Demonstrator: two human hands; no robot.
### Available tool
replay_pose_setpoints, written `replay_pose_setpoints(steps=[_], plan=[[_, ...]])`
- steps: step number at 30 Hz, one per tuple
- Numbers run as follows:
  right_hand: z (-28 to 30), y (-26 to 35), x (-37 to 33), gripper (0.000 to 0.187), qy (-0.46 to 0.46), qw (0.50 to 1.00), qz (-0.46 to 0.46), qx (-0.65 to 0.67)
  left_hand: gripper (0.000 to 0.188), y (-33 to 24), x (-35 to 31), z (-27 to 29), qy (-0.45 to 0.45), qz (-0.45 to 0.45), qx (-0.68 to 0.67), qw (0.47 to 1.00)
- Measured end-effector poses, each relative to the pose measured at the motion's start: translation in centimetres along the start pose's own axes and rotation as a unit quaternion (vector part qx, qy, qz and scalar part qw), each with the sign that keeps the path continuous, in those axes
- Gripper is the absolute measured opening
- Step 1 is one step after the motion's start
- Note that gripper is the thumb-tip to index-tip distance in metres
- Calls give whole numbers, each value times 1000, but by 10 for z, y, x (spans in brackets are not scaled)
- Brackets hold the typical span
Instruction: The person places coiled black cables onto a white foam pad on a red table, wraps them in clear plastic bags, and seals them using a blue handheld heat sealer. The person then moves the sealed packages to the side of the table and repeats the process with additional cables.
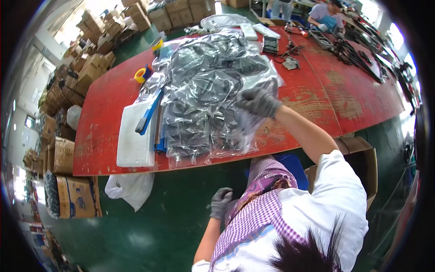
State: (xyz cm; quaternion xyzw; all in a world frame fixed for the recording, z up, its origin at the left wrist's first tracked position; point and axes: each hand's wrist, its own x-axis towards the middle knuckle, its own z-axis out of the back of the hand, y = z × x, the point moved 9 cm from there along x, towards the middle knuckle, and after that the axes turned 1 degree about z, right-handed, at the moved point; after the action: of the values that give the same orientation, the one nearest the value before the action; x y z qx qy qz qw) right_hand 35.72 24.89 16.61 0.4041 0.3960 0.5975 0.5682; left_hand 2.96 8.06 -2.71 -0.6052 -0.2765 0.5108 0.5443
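My right hand (pixel 259 100), in a grey glove, is closed on a crumpled clear plastic bag (pixel 247 131) at the right side of a heap. The heap is made of clear plastic bags (pixel 199 90) with dark coiled pieces inside, too blurred by glare to name. My left hand (pixel 221 203), gloved too, hangs below the table edge beside my checked apron, fingers curled and nothing seen in them. Left of the heap, a blue-handled tool (pixel 148 115) leans across a white foam block (pixel 132 136).
The bags cover the middle of a worn red table (pixel 99 104). Tape rolls (pixel 143 74) lie on its left. Metal parts and dark cables (pixel 353 54) lie at the far right, near another person (pixel 327 19). An open carton (pixel 362 158) stands beside me on the right.
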Motion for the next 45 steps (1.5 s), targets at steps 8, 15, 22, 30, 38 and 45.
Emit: replay_pose_setpoints(steps=[8, 15, 22, 30, 38, 45], plan=[[-183, 197, -118, 18, 295, 930, -108, 191, 44, -75, -67, 48, 146, -107, -17, 983], [-306, 89, -125, 19, 413, 832, -348, 124, 51, 43, -151, 166, -40, 95, -620, 778], [-397, 0, -29, 15, 449, 810, -363, 102, 51, 89, -151, 251, -162, 130, -584, 785], [-384, -60, 184, 21, 270, 861, -328, 281, 35, -19, 104, 376, -95, 89, -413, 901], [-273, -178, 325, 40, -234, 944, -217, 85, 26, 18, 337, 393, 2, 203, -477, 855], [-344, -70, 194, 44, -162, 890, -380, -191, 37, 12, 377, 406, 44, 218, -474, 852]])
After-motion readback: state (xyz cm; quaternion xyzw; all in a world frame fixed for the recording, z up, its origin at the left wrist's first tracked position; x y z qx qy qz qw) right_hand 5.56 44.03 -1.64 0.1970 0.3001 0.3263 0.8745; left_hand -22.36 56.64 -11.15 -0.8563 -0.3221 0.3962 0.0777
